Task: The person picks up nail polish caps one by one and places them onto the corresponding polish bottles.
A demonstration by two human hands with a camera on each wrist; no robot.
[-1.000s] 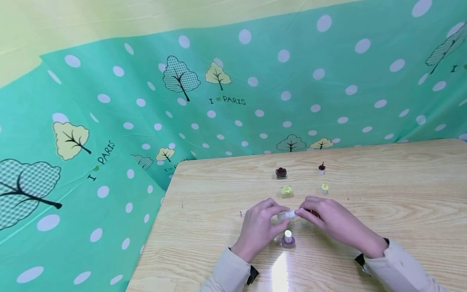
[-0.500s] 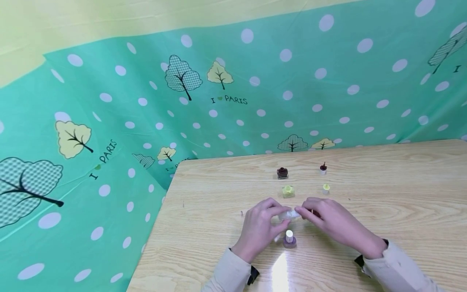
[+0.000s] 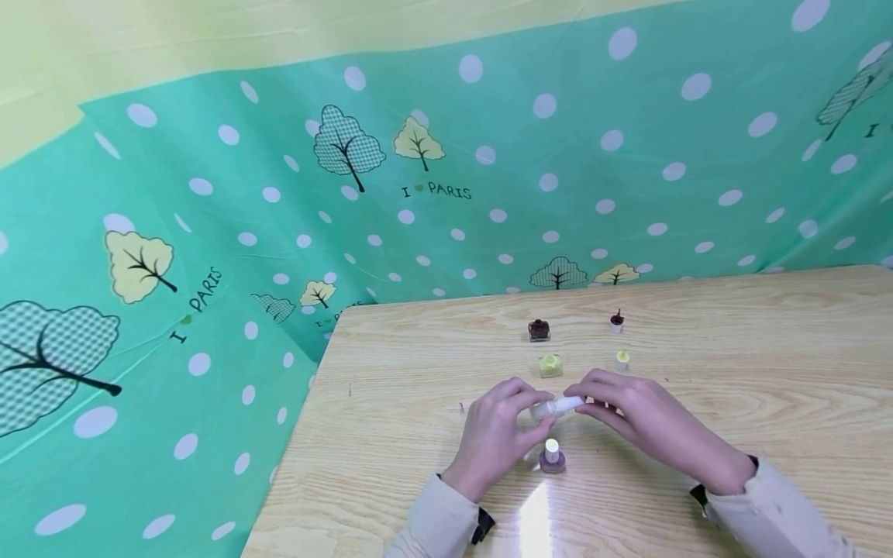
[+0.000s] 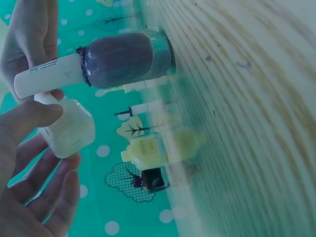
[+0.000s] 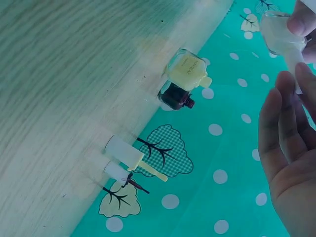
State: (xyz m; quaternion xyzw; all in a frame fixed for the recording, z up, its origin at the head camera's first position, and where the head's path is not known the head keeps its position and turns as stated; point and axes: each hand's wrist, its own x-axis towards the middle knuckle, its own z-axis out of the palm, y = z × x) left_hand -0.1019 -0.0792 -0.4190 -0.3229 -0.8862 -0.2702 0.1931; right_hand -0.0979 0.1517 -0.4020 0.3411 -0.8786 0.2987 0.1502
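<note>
While the left hand [image 3: 497, 426] grips the clear bottle of whitish polish [image 4: 71, 129] between thumb and fingers, the right hand [image 3: 631, 407] pinches the far end of its white cap [image 3: 568, 404]. That bottle is tilted sideways above the table [image 3: 732, 356], between the two hands. Just nearer stands a purple bottle [image 3: 552, 462], upright and capped; dark print runs along its white cap [image 4: 49, 76], though the words cannot be read surely. Beyond the hands stand an uncapped yellow bottle [image 3: 550, 366], bearing small lettering too blurred to make out, and, farther still, an uncapped dark red bottle [image 3: 539, 331]. To their right, two white caps stand brush-up: the yellow-brushed cap [image 3: 622, 361] nearer, the dark-brushed cap [image 3: 617, 323] farther. On the far side hangs a green dotted cloth [image 3: 432, 256] with printed trees and the words "I PARIS", a small green heart between them.
</note>
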